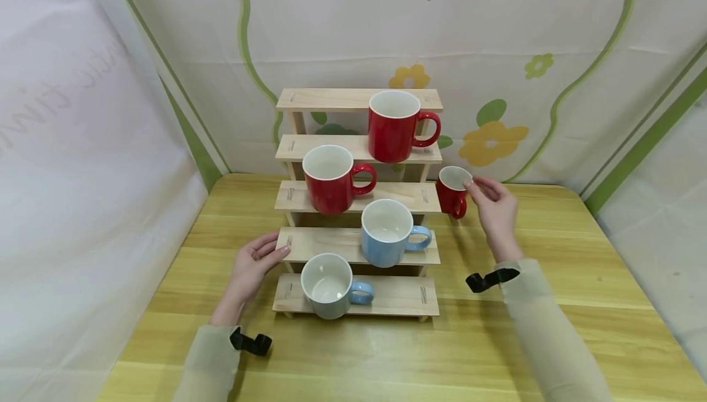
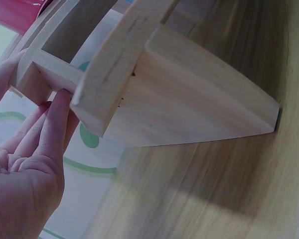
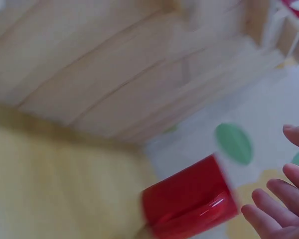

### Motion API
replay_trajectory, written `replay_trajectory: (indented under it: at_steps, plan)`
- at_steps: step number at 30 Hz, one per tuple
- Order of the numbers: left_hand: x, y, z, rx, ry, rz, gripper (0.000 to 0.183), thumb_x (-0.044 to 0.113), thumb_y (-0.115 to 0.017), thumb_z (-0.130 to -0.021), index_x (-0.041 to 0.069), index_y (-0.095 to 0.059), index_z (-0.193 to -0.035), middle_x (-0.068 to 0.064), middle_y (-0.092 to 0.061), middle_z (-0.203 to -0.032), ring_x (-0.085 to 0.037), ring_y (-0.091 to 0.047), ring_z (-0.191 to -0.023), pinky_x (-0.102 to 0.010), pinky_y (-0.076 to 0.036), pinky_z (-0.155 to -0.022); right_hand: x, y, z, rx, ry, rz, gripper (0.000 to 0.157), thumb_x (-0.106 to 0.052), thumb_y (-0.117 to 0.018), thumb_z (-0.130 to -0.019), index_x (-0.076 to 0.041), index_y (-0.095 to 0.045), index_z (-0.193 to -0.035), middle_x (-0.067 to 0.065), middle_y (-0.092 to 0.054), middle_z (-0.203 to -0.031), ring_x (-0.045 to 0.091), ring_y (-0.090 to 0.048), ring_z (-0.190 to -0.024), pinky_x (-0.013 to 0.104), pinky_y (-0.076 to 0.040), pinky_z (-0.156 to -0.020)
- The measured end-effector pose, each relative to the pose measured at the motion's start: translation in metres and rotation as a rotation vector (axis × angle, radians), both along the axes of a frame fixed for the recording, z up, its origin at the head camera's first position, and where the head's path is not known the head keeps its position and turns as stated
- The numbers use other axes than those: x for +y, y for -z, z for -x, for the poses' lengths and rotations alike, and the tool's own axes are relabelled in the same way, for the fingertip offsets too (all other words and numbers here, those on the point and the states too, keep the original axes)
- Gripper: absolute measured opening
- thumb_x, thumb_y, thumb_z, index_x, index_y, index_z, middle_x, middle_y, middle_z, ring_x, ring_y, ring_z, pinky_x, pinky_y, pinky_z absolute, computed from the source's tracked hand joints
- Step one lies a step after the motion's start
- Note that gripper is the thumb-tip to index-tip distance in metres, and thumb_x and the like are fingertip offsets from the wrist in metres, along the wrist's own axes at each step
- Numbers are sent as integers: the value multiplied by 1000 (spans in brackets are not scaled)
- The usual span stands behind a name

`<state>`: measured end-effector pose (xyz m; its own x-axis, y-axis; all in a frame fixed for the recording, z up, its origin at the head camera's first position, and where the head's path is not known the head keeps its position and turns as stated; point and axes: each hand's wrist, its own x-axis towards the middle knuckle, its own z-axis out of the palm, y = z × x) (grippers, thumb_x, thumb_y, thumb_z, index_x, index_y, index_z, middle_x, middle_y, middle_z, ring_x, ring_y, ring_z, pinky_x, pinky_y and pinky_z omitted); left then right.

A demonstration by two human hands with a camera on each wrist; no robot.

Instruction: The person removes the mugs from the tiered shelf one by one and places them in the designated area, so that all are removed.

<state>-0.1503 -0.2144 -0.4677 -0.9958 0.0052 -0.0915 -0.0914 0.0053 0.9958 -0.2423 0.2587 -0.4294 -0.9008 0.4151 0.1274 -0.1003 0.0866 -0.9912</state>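
Right hand [image 1: 497,210] leads, and its grip is loose: fingers spread in the wrist view, clasping nothing, with the fingertips right by the rim of the small red mug [image 1: 450,196]. Contact? Too close to call; the head view sets them over the rim, the wrist view just off it. That mug appears to stand upright on the wooden surface [image 1: 558,255], just beside the right side of the stepped rack [image 1: 323,99], handle turned toward the person.

Over to the left hand [image 1: 251,272], and that grip has hold of the rack by its left end, thumb on the step one up from the bottom, fingers tucked at the edge.

What a line-up on the steps: upper red mug [image 1: 391,135] second from the top, lower red mug [image 1: 331,190] below it, blue mug [image 1: 382,243] next down, and the front mug [image 1: 330,305] on the lowest, all with handles to the right.

So the step in hand looks like the handling of that small mug, though whether it's a pick-up or a release I cannot tell. If it's a pick-up, the next move calls for thumb and fingers to close on rim or handle and lift clear of the boards, with the left hand steadying the rack.
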Motion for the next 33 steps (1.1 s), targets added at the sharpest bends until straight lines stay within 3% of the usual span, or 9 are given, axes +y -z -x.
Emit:
replay_trajectory:
  at_steps: [5, 12, 16, 27, 33]
  plan:
    - [0, 0, 0, 0, 4, -5, 52, 12, -74, -96, -7, -54, -140, -21, -65, -129, -12, -68, -106, -26, -55, -92, -3, -34, 1, 91, -39, -75, 51, -32, -84, -87, -3, -70, -127, 10, -71, -122, 13, -65, -110, 19, -52, -91]
    - [0, -1, 0, -8, 2, -6, 53, 12, -74, -96, -7, -52, -141, -21, -64, -130, -12, -68, -106, -25, -55, -92, -12, -72, 1, 210, -138, -44, 46, -27, -85, -86, -4, -72, -124, 11, -70, -124, 16, -66, -112, 21, -51, -95]
    - [0, 0, 0, -8, 0, -13, 53, 11, -74, -96, -7, -53, -141, -20, -65, -129, -12, -68, -106, -26, -55, -92, -21, -90, -1, 223, -189, -58, 47, -27, -84, -87, -5, -71, -126, 9, -69, -126, 17, -65, -113, 22, -51, -96]
    - [1, -1, 0, -6, 0, -26, 52, 10, -74, -96, -7, -53, -141, -16, -68, -125, -12, -68, -105, -26, -55, -92, -45, -113, 0, 205, -310, -149, 45, -26, -81, -91, -7, -70, -130, 10, -68, -129, 18, -65, -114, 24, -53, -94]
    - [1, -1, 0, 0, 2, -30, 52, 9, -73, -96, -8, -52, -141, -15, -68, -125, -12, -68, -105, -26, -55, -91, -54, -125, 4, 218, -336, -184, 43, -28, -81, -91, -9, -71, -128, 8, -70, -126, 17, -66, -112, 24, -54, -92]
